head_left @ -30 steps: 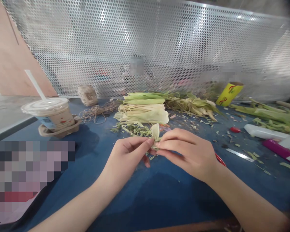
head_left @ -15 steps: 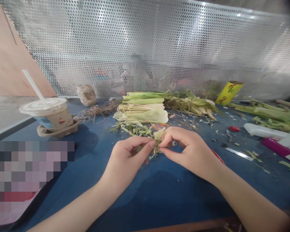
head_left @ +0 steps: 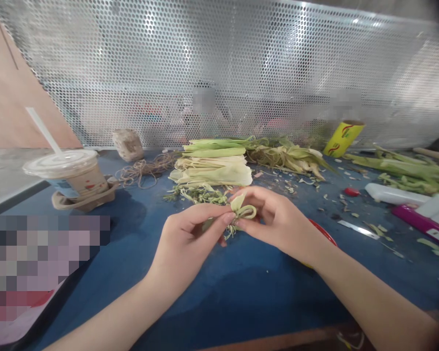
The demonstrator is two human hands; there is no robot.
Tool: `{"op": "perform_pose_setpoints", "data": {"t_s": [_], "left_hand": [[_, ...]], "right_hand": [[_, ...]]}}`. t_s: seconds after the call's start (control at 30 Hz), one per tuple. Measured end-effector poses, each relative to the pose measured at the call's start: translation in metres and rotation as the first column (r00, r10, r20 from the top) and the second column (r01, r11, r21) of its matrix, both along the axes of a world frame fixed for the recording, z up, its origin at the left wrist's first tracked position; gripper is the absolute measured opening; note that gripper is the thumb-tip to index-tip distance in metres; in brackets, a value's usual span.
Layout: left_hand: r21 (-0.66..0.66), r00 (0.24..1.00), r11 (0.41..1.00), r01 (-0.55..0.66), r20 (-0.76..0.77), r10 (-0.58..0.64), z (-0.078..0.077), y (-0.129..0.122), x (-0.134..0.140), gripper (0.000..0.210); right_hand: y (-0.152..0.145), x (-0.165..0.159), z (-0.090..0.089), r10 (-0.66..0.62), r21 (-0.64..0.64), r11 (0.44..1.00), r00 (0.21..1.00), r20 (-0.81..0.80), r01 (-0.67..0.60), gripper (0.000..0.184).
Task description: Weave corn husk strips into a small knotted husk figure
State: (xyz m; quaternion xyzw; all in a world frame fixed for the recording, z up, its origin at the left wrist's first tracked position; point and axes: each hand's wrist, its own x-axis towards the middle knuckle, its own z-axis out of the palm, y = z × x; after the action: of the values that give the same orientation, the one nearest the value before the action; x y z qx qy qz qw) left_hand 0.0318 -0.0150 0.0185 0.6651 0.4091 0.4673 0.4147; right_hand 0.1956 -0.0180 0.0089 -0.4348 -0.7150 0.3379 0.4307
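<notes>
Between my two hands is a small folded corn husk piece (head_left: 246, 212), with a rounded loop to the right and a pale pointed tip standing up. My left hand (head_left: 193, 234) is closed, pinching it at its base between thumb and forefinger. From the other side my right hand (head_left: 274, 214) is closed around the loop, its thumb below and its fingers behind, partly hidden. Thin green curled strips (head_left: 208, 194) lie just beyond the fingertips. Behind them is a neat stack of flattened corn husks (head_left: 214, 165), pale green and cream.
Left stand a lidded drink cup (head_left: 75, 175) and tangled twine (head_left: 142, 170). At right lie a blade (head_left: 358, 229), a white and purple glue gun (head_left: 420, 214), a yellow roll (head_left: 344, 138) and loose husks (head_left: 289, 158). A perforated metal screen (head_left: 223, 58) closes the back.
The husk piece now shows a rounded loop on its right side. My right fingers have shifted from a fingertip pinch to curling around it. My left hand stays nearly in place.
</notes>
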Motion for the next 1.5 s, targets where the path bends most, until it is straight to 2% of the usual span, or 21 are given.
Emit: {"op": "perform_pose_setpoints", "data": {"t_s": [0.1, 0.23, 0.33, 0.43, 0.57, 0.67, 0.8, 0.97, 1.1, 1.2, 1.3, 1.37, 1.4, 1.5], "left_hand": [[0.021, 1.0, 1.0, -0.008, -0.026, 0.008, 0.0, 0.0, 0.0, 0.007], [0.009, 0.998, 1.0, 0.024, -0.059, -0.023, -0.003, 0.001, 0.001, 0.008], [-0.022, 0.997, 0.999, 0.042, -0.059, -0.044, -0.004, 0.003, 0.001, 0.009], [-0.051, 0.998, 0.997, 0.057, -0.016, -0.058, -0.004, 0.004, 0.0, 0.008], [-0.055, 0.997, 0.996, 0.07, 0.021, -0.069, -0.006, 0.003, 0.0, 0.012], [0.05, 0.997, 0.998, 0.036, -0.064, -0.033, -0.008, 0.002, -0.001, 0.011], [0.233, 0.978, 0.972, -0.014, -0.2, 0.062, -0.008, 0.002, -0.003, 0.018], [0.399, 0.959, 0.914, -0.079, -0.221, 0.179, -0.009, 0.001, -0.004, 0.021], [0.478, 0.946, 0.876, -0.067, -0.249, 0.208, -0.014, 0.001, -0.005, 0.029], [0.587, 0.94, 0.809, -0.044, -0.251, 0.233, -0.018, 0.004, -0.006, 0.027], [0.76, 0.94, 0.649, 0.021, -0.237, 0.247, -0.018, 0.007, -0.009, 0.022], [0.836, 0.922, 0.539, 0.1, -0.282, 0.267, -0.015, 0.008, -0.01, 0.021], [0.855, 0.911, 0.505, 0.123, -0.299, 0.285, -0.014, 0.008, -0.011, 0.021], [0.879, 0.902, 0.457, 0.134, -0.299, 0.312, -0.01, 0.007, -0.013, 0.019]], "right_hand": [[-0.003, 0.0, 0.004, -0.017, -0.009, 1.0, 0.996, 0.093, 0.017, 0.007], [-0.006, -0.001, 0.005, -0.133, 0.006, 0.991, 0.976, 0.175, 0.134, 0.003], [-0.006, -0.002, 0.004, -0.198, 0.053, 0.98, 0.959, 0.204, 0.191, 0.006], [-0.004, -0.001, 0.004, -0.142, 0.0, 0.99, 0.983, 0.117, 0.143, 0.003], [-0.002, 0.001, 0.006, -0.102, -0.077, 0.992, 0.994, -0.043, 0.098, 0.009], [-0.002, 0.001, 0.008, -0.068, -0.132, 0.99, 0.994, -0.083, 0.056, 0.004], [-0.003, 0.0, 0.007, -0.055, -0.106, 0.993, 0.991, -0.121, 0.042, 0.004], [-0.004, -0.001, 0.007, -0.088, -0.07, 0.994, 0.988, -0.126, 0.08, 0.007], [-0.003, 0.0, 0.007, -0.072, -0.156, 0.986, 0.991, -0.112, 0.054, 0.005], [-0.002, 0.0, 0.008, -0.069, -0.213, 0.976, 0.992, -0.105, 0.045, 0.003], [-0.001, 0.0, 0.009, -0.04, -0.258, 0.966, 0.993, -0.111, 0.01, 0.006], [-0.001, 0.002, 0.009, -0.023, -0.291, 0.957, 0.992, -0.121, -0.013, 0.008], [0.0, 0.002, 0.008, -0.017, -0.304, 0.952, 0.991, -0.132, -0.025, 0.009], [0.001, 0.005, 0.008, 0.028, -0.343, 0.934, 0.98, -0.196, -0.096, 0.009]]}}
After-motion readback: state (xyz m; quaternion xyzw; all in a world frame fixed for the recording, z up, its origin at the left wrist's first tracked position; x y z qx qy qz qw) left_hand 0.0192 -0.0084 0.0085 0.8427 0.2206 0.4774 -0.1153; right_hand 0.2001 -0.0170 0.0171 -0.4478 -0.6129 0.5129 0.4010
